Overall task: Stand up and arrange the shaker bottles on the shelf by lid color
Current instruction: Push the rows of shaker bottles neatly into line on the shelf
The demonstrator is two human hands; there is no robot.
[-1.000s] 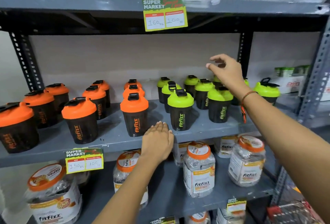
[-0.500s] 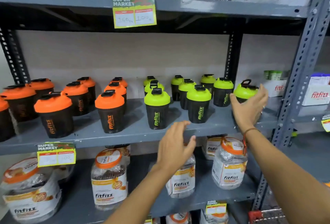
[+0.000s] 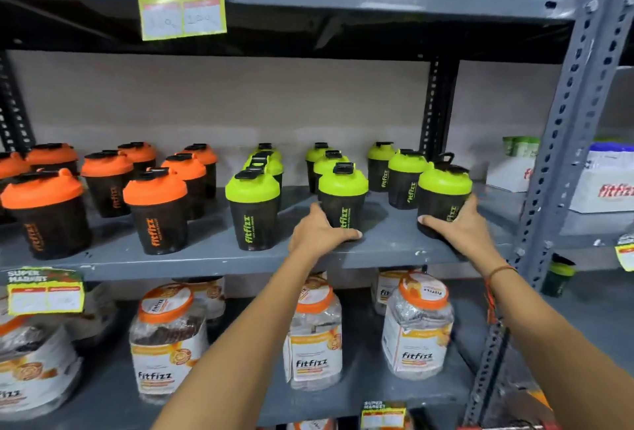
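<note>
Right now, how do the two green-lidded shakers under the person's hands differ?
The left hand grips the front-row shaker low at its base, and its cap tab lies flat. The right hand wraps the far-right shaker, which leans and shows a raised carry loop. The front-row shaker stands upright mid-shelf; the far-right shaker sits by the shelf post. Both have green lids and dark bodies.

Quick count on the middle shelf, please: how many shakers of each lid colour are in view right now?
Orange-lid shakers: 8 (the leftmost is cut by the frame edge)
Green-lid shakers: 9, one of them in the grip of the left hand and one in the right hand
Total: 17
</note>
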